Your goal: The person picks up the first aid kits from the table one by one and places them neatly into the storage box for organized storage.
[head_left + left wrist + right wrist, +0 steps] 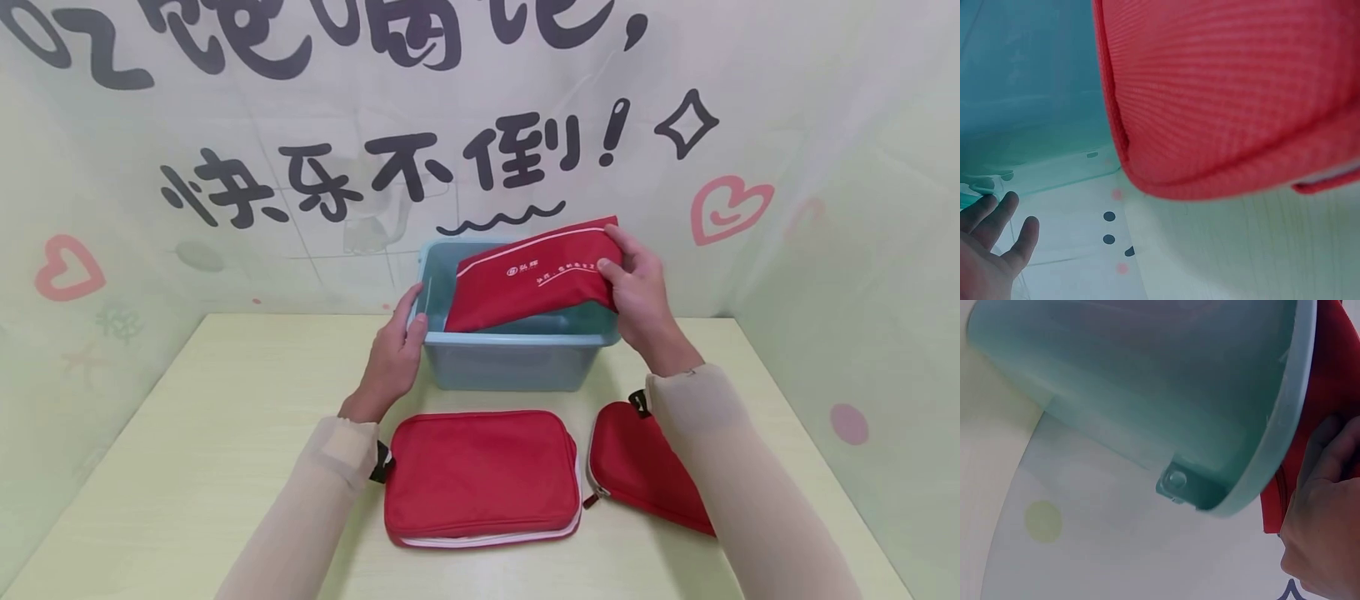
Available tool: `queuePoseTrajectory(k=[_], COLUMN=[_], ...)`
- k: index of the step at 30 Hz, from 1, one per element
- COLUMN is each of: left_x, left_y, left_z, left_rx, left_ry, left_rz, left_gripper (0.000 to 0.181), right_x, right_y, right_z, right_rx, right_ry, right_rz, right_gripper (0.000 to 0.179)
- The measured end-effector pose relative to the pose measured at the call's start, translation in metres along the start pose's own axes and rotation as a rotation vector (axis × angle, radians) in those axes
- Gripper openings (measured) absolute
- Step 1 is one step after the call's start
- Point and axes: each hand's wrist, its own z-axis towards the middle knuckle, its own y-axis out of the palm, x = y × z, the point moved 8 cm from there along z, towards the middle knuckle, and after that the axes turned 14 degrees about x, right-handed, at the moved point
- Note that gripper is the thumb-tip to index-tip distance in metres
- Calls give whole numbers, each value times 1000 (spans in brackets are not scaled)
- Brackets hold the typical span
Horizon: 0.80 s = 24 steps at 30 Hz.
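Above the opening of a pale blue plastic rectangular bin (510, 367), the right end of a flat red fabric pouch with white print (525, 279) is pinched between the thumb and fingers of the right hand (641, 287). The pouch is held tilted, its left end lower, within the bin's opening. The bin's left rim is touched by the left hand (392, 354), its fingers spread; whether the rim is actually gripped cannot be told. In front of the bin, a red fabric case with rounded corners (480, 475) is laid on a pale wood-grain table (225, 433). To its right, a second red zipped case (645, 467) is partly hidden by the right sleeve (742, 475).
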Motion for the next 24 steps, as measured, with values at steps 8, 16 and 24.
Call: queuePoseTrajectory(k=[8, 16, 24], left_x=[-1, -3, -3], left_y=[0, -1, -1], left_z=[0, -1, 0], left_rx=[10, 15, 13], left_ry=[4, 7, 3], left_rz=[-6, -10, -5], left_gripper=[57, 58, 60], right_x=[7, 11, 15], right_y=[18, 32, 47], right_z=[-2, -2, -6], right_rx=[-30, -52, -84], right_ry=[24, 19, 36], right_rz=[-28, -57, -85], right_gripper=[67, 64, 64])
